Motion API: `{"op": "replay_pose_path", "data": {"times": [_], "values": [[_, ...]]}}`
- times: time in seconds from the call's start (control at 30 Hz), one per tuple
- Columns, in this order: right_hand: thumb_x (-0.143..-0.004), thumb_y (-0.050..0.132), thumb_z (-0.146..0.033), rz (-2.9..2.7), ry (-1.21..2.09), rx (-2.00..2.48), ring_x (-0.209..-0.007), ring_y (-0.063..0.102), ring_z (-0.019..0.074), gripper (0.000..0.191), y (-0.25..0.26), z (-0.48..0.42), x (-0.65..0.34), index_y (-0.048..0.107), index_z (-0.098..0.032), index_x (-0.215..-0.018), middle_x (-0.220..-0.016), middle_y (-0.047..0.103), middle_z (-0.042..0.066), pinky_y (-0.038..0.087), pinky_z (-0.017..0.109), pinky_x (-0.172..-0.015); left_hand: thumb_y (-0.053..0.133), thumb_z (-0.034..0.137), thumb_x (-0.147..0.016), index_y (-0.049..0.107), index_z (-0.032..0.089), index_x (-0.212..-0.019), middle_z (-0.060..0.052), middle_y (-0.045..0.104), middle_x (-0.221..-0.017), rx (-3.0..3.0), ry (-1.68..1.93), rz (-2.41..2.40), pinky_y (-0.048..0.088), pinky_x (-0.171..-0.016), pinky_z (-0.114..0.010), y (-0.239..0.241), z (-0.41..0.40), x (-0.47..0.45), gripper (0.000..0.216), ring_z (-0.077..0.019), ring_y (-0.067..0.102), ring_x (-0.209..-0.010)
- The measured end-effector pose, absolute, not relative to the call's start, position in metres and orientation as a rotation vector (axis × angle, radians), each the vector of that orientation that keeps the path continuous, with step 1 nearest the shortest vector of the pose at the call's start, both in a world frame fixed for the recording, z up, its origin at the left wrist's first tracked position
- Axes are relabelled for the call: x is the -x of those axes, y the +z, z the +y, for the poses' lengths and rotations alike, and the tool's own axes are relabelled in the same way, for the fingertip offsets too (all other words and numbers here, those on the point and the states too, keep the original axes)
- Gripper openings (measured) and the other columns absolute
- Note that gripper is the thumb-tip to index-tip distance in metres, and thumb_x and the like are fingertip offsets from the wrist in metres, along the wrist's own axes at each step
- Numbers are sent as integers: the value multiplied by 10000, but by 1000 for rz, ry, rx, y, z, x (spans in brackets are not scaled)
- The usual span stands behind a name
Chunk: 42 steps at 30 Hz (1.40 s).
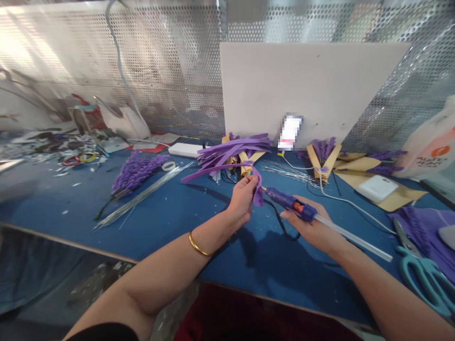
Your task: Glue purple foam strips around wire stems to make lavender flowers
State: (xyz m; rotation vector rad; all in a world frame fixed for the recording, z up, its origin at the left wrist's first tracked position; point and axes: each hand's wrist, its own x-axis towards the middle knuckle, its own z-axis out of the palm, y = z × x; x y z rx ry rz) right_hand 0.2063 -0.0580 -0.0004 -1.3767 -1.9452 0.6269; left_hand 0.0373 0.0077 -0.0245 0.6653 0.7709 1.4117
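Strip point(259, 196), flat, purple: pinched in left hand point(241, 196) over blue bench point(159, 232), back from front edge. Glue gun point(282, 199), purple plastic, clear stick point(355, 237) inserted: gripped in right hand point(314, 231), nozzle point(263, 188) beside strip.

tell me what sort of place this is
Probably a craft workshop bench: the right hand holds a glue gun, while a bundle of thin wires and a purple flower bunch lie on the blue table.

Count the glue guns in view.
1: the glue gun is in the right hand, nozzle toward the purple strip in the left hand. No other shows.
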Motion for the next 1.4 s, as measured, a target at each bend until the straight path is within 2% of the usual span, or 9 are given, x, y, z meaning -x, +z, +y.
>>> {"op": "replay_pose_path", "data": {"times": [0.27, 0.53, 0.77, 1.4], "values": [[-800, 598, -475, -1964, 615, 1385, -590, 431, 118, 293, 2, -59, -206, 543, -193, -744, -619, 492, -32, 364, 237, -558, 660, 257, -768, 540, 146, -718, 52, 470, -564, -666, 1421, 762, 301, -471, -182, -23, 7, -37, 171, -46, 407, -462], [-801, 589, -487, -1972, 618, 1387, -601, 454, 130, 297, 2, -59, -207, 564, -193, -775, -636, 526, -17, 383, 246, -564, 678, 271, -751, 538, 148, -719, 53, 476, -579, -669, 1429, 766, 306, -481, -184, -22, 8, -36, 189, -44, 403, -464], [-806, 578, -487, -1981, 624, 1365, -604, 457, 135, 299, 2, -59, -206, 559, -192, -765, -638, 536, -4, 395, 250, -559, 718, 324, -712, 533, 154, -729, 59, 478, -578, -710, 1451, 767, 314, -482, -186, -22, 7, -36, 252, -41, 394, -459], [-800, 586, -504, -2023, 654, 1374, -579, 440, 122, 325, 6, -62, -205, 541, -197, -705, -618, 506, -22, 359, 243, -540, 711, 300, -723, 532, 151, -720, 53, 483, -595, -707, 1495, 778, 317, -499, -182, -23, 11, -33, 233, -41, 393, -484]]}}
